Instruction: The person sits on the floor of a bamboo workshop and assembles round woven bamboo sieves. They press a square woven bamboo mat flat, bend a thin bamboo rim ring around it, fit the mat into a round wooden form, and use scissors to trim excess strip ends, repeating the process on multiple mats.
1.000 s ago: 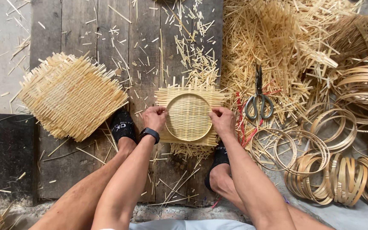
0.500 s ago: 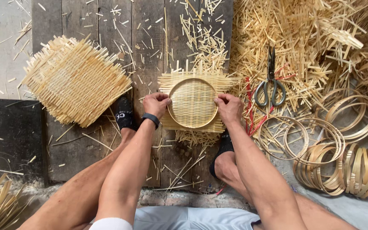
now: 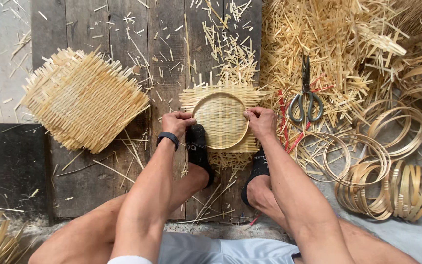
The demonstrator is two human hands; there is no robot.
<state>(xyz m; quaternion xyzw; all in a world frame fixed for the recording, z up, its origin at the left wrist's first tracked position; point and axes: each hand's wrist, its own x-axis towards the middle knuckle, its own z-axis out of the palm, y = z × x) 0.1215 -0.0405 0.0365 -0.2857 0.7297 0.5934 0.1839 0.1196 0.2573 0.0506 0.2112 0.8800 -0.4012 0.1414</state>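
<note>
- On the dark plank floor, centre of view: a woven bamboo mat w/ a round bamboo hoop pressed onto it; loose strip ends stick out past the hoop on all sides.
- Left hand: fingers curled shut on the hoop's left rim, thumb on top. Black band on the wrist.
- Right hand: closed on the hoop's right rim, fingertips touching the edge, opposite the left.
- Both feet in black socks sit just below the mat; the left toe reaches under its near-left edge, the right one is just below its lower edge.
- Left of the hands, apart from them: a stack of square woven mats, turned diagonal, edges frayed.
- Right of the mat, near: scissors w/ grey handles, blades pointing away from the person, lying on a heap of bamboo offcuts; red strips under them.
- Far right & lower right: many bamboo rings, some flat, some bunched on edge.
- Short bamboo bits scattered over the planks.
</note>
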